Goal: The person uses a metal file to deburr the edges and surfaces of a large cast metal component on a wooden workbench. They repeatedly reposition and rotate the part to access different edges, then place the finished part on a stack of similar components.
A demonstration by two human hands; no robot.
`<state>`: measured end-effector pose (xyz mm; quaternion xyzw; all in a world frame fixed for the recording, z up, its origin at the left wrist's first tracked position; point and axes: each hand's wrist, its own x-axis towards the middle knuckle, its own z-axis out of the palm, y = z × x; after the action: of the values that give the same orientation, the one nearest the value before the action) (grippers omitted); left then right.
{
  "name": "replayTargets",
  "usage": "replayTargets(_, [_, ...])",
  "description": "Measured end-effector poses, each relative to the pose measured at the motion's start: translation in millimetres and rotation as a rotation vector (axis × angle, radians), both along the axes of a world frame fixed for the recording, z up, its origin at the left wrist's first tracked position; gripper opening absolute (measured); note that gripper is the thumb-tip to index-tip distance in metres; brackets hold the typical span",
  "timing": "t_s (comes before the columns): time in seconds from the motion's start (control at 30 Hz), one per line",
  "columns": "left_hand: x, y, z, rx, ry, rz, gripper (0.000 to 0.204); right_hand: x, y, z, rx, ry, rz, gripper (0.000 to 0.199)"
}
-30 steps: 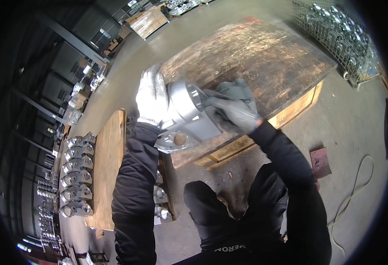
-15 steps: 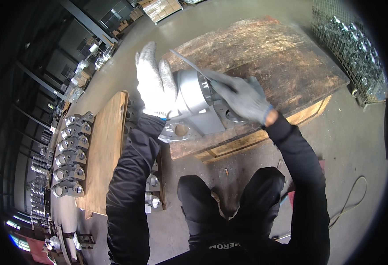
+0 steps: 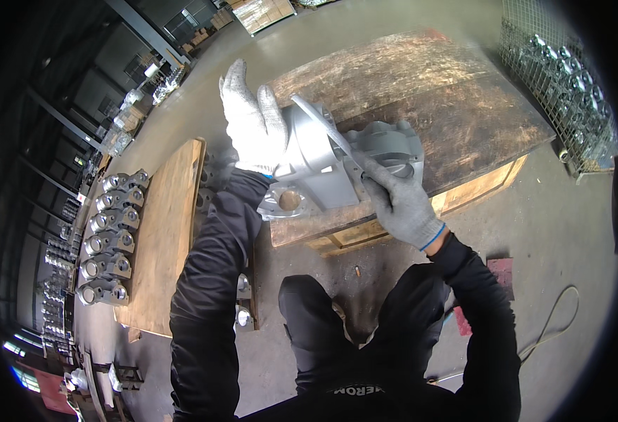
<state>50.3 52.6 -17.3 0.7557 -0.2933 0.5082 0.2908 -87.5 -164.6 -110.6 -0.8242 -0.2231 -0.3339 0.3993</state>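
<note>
A grey metal casting (image 3: 330, 186), with a round barrel and holed flanges, rests on the near side of the worn wooden tabletop (image 3: 456, 105). Against the barrel's left side lies my left hand (image 3: 251, 126) in a whitish glove, its fingers stretched out and holding nothing. My right hand (image 3: 402, 205), gloved in grey, is closed around the near end of a long, flat file (image 3: 316, 118). The file slants up and left across the barrel's right edge; whether it touches the metal I cannot tell. Part of the casting's right end lies behind my right hand.
More castings (image 3: 108, 235) stand in a row on a wooden board (image 3: 164, 239) at left. A wire mesh cage (image 3: 569, 91) full of shiny parts stands at far right. A hose (image 3: 558, 327) and red pieces (image 3: 500, 274) lie on the floor.
My right hand has come back toward me with the file, uncovering the casting's right end. My left hand has shifted slightly along the barrel's left side.
</note>
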Motion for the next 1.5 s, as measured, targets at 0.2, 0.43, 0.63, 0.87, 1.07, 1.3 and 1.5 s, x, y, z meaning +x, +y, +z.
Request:
replayTargets(0.2, [0,-1,3,0.073,-0.002,0.021,0.052,2,41,-29,0.284,0.054,0.007,0.052])
replayTargets(0.43, [3,-1,4,0.184,-0.027,0.042,0.049,-9,93,-44,0.572,0.076,-0.019,0.049])
replayTargets(0.63, [3,2,5,0.398,-0.071,0.095,0.028,-13,129,-46,0.645,-0.074,-0.191,0.046])
replayTargets(0.87, [3,1,3,0.349,-0.031,0.09,0.044,-13,149,-44,0.902,0.139,-0.064,0.051])
replayTargets(1.07, [8,3,3,0.352,0.053,0.11,0.042,-4,126,-45,0.484,-0.233,-0.234,0.051])
replayTargets(1.3, [4,0,-2,0.279,0.048,0.094,0.041,-13,96,-33,0.444,0.247,-0.116,0.055])
replayTargets(1.5, [-1,0,5,0.25,0.058,0.135,0.025,4,72,-5,0.267,-0.14,-0.078,0.051])
